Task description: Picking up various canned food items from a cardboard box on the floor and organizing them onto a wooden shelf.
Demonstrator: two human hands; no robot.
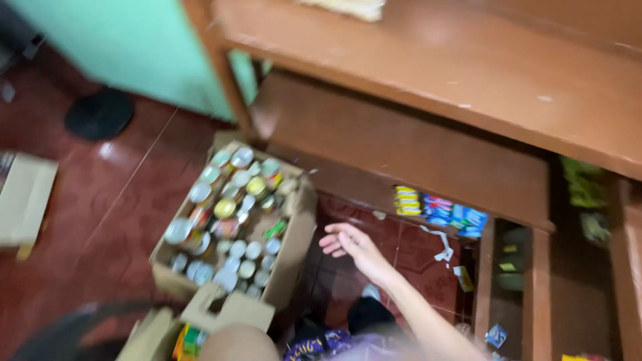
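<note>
- The right hand [351,245] hangs over the floor with palm up and fingers loosely spread, holding nothing; its bare forearm runs down to the lower right of the view.
- The left hand is out of view.
- Just to the left of the hand sits an open cardboard box [294,257], packed with upright cans [224,220] seen from above, mostly silver lids and a few gold ones. The fingertips are near the box's right wall but apart from it.
- The floor [93,194] is glossy dark red tile with pale grout lines.
- A brown wooden shelf unit [428,87] fills the upper right, its top board worn and its lower board reaching out above the hand.
- Under that board lie small colourful packets [441,210], yellow and blue, and scraps of white paper [443,246] on the tile.
- A mint-green wall [127,47] stands behind, with a flat black round object [99,113] at its foot.
- Another cardboard flap [23,200] lies at the left edge.
</note>
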